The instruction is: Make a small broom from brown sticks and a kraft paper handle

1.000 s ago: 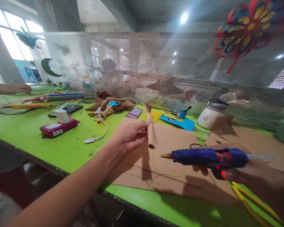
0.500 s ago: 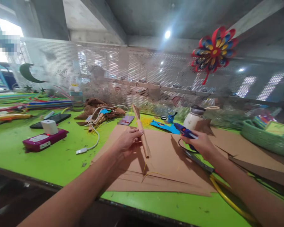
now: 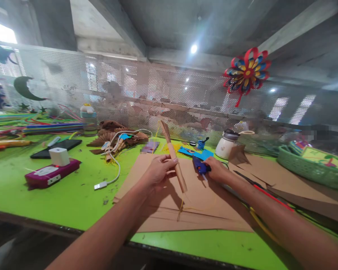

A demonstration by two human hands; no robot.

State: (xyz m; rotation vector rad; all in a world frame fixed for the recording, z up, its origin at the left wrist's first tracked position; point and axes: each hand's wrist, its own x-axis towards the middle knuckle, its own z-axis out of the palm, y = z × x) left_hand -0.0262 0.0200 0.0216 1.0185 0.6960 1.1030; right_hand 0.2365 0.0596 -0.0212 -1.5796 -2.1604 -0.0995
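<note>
Between the thumb and fingers of my left hand (image 3: 160,172) is a rolled brown paper tube (image 3: 180,175), slanting with its flared end up and away. A thin yellow strand (image 3: 182,204) hangs from its lower end. My right hand (image 3: 217,170) is closed around a blue hot glue gun (image 3: 199,165), to the right of the tube and apart from it. Below both hands lie flat sheets of brown cardboard (image 3: 214,217). Beyond the glue gun are a blue paper piece (image 3: 204,154) and a small blue pot (image 3: 201,144).
At the left stand a maroon power strip (image 3: 45,174) with a white plug, a phone (image 3: 56,149) and a white USB cable (image 3: 118,170). Brown paper figures (image 3: 112,138) lie behind. A white bottle (image 3: 227,145) and green basket (image 3: 310,168) are at the right.
My right hand has brought the glue gun left, closer to the tube, and its nozzle now points downward. The tube stays in my left hand; the view has shifted slightly.
</note>
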